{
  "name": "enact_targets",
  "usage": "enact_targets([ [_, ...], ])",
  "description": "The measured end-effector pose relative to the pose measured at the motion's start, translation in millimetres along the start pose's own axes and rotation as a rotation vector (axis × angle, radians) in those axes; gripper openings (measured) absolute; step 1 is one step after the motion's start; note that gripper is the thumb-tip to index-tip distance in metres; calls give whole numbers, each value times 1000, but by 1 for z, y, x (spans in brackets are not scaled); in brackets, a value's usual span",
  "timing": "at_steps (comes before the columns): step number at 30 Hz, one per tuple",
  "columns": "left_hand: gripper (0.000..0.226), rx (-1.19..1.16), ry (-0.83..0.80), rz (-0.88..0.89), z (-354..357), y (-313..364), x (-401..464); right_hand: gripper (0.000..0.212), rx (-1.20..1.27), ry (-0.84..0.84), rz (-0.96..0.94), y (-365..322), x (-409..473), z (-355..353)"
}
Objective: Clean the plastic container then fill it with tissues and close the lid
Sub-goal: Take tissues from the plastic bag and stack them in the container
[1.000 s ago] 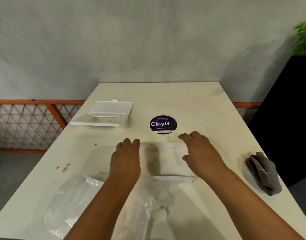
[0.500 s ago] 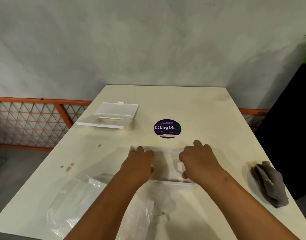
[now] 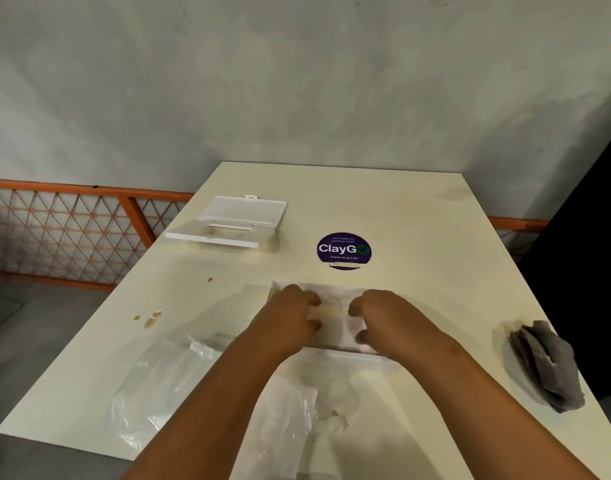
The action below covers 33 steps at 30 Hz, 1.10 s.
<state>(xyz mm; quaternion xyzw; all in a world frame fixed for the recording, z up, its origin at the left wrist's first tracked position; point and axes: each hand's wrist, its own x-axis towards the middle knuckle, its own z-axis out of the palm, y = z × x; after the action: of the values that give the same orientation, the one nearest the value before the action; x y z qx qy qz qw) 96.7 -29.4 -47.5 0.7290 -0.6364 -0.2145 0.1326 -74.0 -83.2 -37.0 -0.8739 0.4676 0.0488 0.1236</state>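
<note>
Your hands (image 3: 335, 315) are both pinching the soft, floppy tissues (image 3: 333, 323) near the middle, so grip the stack's edges instead.

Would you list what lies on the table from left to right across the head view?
Brown stains → lid → left hand → right hand → grey cloth.

Dim even light, soft shadows, slight blur, wide-angle bending at edges
</note>
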Motion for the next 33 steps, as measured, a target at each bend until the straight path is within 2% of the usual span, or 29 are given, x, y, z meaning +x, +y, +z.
enact_targets([
  [2, 28, -99, 177, 66, -8, -6, -18, 30, 98, 149, 13, -3, -15, 1],
  [4, 20, -166, 331, 124, -14, -18, -39, 11, 283, 280, 6, -11, -38, 0],
  [5, 17, -191, 372, 140, -15, -26, -49, 3, 371, 277, 1, -15, -49, 0],
  [9, 15, -46, 450, 175, -4, -68, -92, 11, 514, -17, -24, -40, -79, 22],
  [10, 15, -4, 464, 187, 0, -76, -99, 11, 506, -42, -32, -46, -81, 30],
  [13, 26, 89, 456, 165, 13, -98, -118, 10, 471, 20, 39, -64, -80, 55],
  [18, 39, 226, 444, 137, 19, -107, -129, 16, 607, 86, 204, -76, -70, 71],
  [20, 40, 237, 434, 127, 18, -110, -133, 25, 661, 95, 243, -80, -68, 72],
  [26, 42, 215, 417, 120, 23, -118, -140, 30, 623, 83, 267, -88, -67, 82],
  [28, 43, 208, 399, 116, 26, -120, -141, 27, 623, 91, 271, -90, -65, 86],
  [31, 44, 212, 385, 119, 29, -122, -142, 11, 513, 203, 225, -99, -67, 84],
  [33, 43, 213, 383, 121, 29, -121, -141, 8, 483, 288, 200, -104, -72, 79],
])
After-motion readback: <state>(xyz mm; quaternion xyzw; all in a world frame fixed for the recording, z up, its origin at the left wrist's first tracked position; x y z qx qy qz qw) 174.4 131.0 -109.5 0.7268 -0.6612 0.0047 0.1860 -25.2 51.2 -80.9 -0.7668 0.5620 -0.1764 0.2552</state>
